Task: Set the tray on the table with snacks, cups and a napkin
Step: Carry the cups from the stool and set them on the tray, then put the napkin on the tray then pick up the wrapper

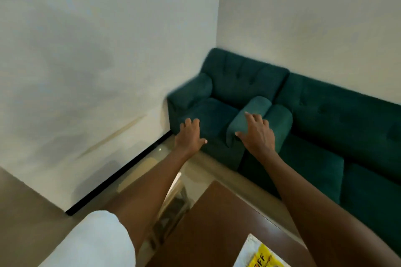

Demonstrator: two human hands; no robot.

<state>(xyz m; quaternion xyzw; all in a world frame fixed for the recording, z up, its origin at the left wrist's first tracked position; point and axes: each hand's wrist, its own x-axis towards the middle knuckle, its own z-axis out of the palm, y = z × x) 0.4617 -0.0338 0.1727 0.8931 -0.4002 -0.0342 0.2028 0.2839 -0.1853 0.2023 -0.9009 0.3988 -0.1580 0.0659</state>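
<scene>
A white sleeve [95, 243] is showing at the lower left; the left hand [189, 134] is reaching forward, fingers spread and holding nothing, palm down before the green armchair [227, 93]; the right hand [257, 131] is stretching out likewise, fingers splayed, empty, in front of the padded armrest (the picture is blurred here); the brown table [212, 223] is lying beneath the arms; a white and yellow packet [259, 254] is resting on the table's near edge; a green sofa [347, 136] is running along the right wall.
</scene>
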